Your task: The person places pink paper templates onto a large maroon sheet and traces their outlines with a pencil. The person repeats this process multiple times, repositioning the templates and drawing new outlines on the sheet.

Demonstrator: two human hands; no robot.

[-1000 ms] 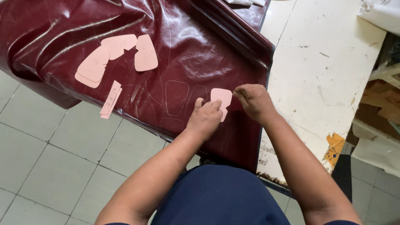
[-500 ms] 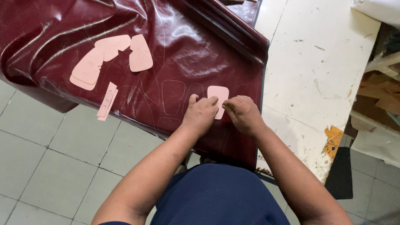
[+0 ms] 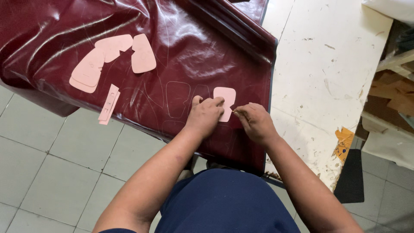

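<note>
We press our left hand (image 3: pixel 207 113) flat on a pink template (image 3: pixel 225 100) lying on the dark red leather sheet (image 3: pixel 181 39). Our right hand (image 3: pixel 255 121) pinches a thin marking tool (image 3: pixel 236 112) at the template's edge. More pink templates (image 3: pixel 112 56) lie farther left.

Both arms reach forward from the body, and both are bare. The left hand (image 3: pixel 206 114) lies palm down with its fingers bent and close together, pressing flat. The right hand (image 3: pixel 255 121) sits just beside it, curled up, with the thumb and first finger pinched tight at the tip. The two hands are near each other but do not touch. Both wrists are straight.
</note>
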